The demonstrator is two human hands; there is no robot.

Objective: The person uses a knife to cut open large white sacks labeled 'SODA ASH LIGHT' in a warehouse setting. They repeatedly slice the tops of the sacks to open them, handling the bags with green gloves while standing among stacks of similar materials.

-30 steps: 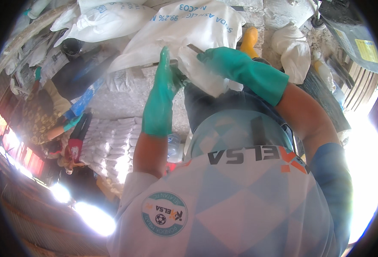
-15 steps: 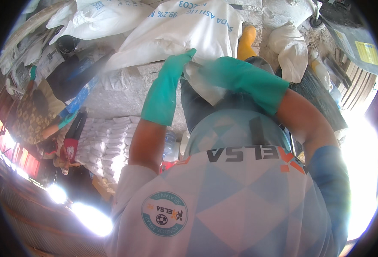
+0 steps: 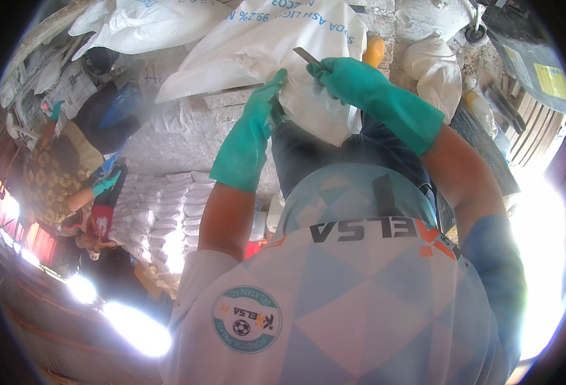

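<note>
A big white woven sack (image 3: pixel 257 58) with blue print lies in front of me, its near corner hanging down over my dark trousers. My left hand (image 3: pixel 251 125), in a long green rubber glove, is closed on the left side of that corner. Above the sack, my right hand (image 3: pixel 353 83), gloved the same way, is closed round a knife. The knife's thin grey blade (image 3: pixel 306 56) sticks out past the fingers and points up and left; its handle is hidden in the glove.
Another white sack (image 3: pixel 148 29) lies at the far left, and a tied one (image 3: pixel 433 70) stands to the right. A yellow boot (image 3: pixel 374 51) shows behind my right hand. At left, a co-worker in green gloves (image 3: pixel 58 167) bends over, near stacked white sacks (image 3: pixel 161 208).
My right hand has lifted off the sack and moved slightly right, bringing the knife blade into sight. The sack's near corner now hangs fuller. My left hand has barely shifted.
</note>
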